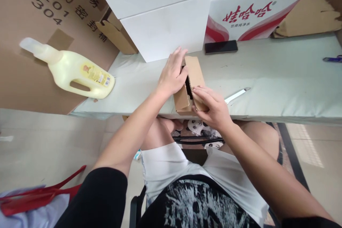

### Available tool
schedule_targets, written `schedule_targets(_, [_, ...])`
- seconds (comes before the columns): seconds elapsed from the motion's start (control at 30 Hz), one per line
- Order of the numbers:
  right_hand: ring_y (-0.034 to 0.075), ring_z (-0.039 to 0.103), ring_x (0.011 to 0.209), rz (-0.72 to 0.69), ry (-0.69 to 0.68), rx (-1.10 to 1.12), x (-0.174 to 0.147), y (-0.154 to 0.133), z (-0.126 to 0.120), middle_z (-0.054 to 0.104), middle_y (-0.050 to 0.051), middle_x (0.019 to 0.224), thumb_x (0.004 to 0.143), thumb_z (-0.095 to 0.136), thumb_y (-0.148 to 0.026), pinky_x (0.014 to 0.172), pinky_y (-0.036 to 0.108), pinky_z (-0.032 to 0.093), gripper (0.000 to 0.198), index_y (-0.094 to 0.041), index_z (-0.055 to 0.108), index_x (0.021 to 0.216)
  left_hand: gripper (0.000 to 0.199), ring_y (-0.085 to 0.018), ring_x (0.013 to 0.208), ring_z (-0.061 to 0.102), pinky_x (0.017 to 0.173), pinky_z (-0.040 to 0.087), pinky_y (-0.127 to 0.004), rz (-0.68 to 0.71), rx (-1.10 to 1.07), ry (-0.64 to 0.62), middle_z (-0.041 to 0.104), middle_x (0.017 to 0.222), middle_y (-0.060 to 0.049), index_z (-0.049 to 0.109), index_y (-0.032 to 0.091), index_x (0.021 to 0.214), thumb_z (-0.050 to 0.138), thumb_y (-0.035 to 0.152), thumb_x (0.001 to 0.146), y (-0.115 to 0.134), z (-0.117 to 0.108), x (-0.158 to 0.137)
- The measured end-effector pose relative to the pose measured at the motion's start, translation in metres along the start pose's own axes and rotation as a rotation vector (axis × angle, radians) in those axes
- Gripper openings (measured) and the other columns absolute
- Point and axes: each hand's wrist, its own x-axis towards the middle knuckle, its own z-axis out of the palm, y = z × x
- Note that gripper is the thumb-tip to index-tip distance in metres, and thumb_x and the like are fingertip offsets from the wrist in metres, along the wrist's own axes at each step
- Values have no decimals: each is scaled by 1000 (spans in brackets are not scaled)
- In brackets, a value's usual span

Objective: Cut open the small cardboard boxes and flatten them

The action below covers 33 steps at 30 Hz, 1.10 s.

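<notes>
A small brown cardboard box (195, 69) sits at the near edge of the covered table, its top flaps parted along a dark gap. My left hand (173, 73) lies over the box's left side, fingers reaching toward its far end and thumb near the gap, gripping it. With fingers on the right flap and thumb low at the near end, my right hand (211, 107) holds the other side. The box's contents cannot be made out in the gap. Just right of my right hand lies a white utility knife (237, 94), partly behind the fingers.
White cartons (165, 28) stand behind the box, with a black phone (221, 47) before them. A pale yellow jug (80, 73) is at the left beside a large brown carton (29, 74). A blue pen-like item (332, 59) lies far right on the table (280, 78).
</notes>
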Motion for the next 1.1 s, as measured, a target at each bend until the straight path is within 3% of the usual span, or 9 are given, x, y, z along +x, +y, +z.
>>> schedule_targets(0.1, [31,56,138,-4,-59,28,-2,1,-1,66,12,139,90,65,-45,114,50,48,44,-21,63,127,50,-24,161,23,132,23,-47,-27,-60,13,32,170,-5,36,31,153,36,45,106,-10,5,-12])
schedule_targets(0.2, [30,53,141,-18,-58,107,-3,3,-1,65,12,140,92,54,-32,115,53,46,35,-21,61,124,57,-24,162,21,133,22,-46,-42,-89,-55,27,172,-7,33,27,157,29,52,106,-6,4,-37])
schedule_targets(0.3, [28,55,137,-40,-12,172,-4,5,2,67,13,133,86,50,-18,115,54,46,30,-21,56,116,65,-29,162,20,133,22,-49,-2,-3,-169,26,171,-16,33,15,158,30,52,105,17,3,-71])
schedule_targets(0.47, [30,55,133,-24,64,215,-9,6,8,59,15,129,84,54,-19,111,55,48,29,-23,46,112,73,-39,160,21,130,27,-58,68,170,-228,26,168,-27,33,1,157,39,49,102,54,5,-108])
schedule_targets(0.57, [30,52,130,25,83,193,-13,5,10,51,15,129,79,48,-16,111,60,45,33,-23,44,111,82,-41,160,20,130,28,-57,102,219,-221,26,167,-30,32,-3,156,51,52,97,58,7,-110])
schedule_targets(0.7, [30,52,123,87,121,175,-15,2,9,51,13,118,77,48,-17,111,60,44,34,-22,48,111,80,-43,159,22,126,34,-58,111,286,-201,26,169,-23,36,10,158,63,49,93,57,8,-108])
schedule_targets(0.87, [30,57,125,89,86,143,-17,-1,5,58,12,123,82,53,-19,111,55,48,30,-23,56,112,64,-42,159,22,127,37,-57,138,314,-194,38,167,-9,44,19,156,57,41,98,56,9,-110])
schedule_targets(1.1, [29,59,128,102,66,155,-25,0,4,58,15,133,94,52,-26,109,52,52,30,-22,57,123,60,-41,158,24,128,36,-57,166,310,-164,43,164,-10,44,15,156,53,37,100,53,13,-111])
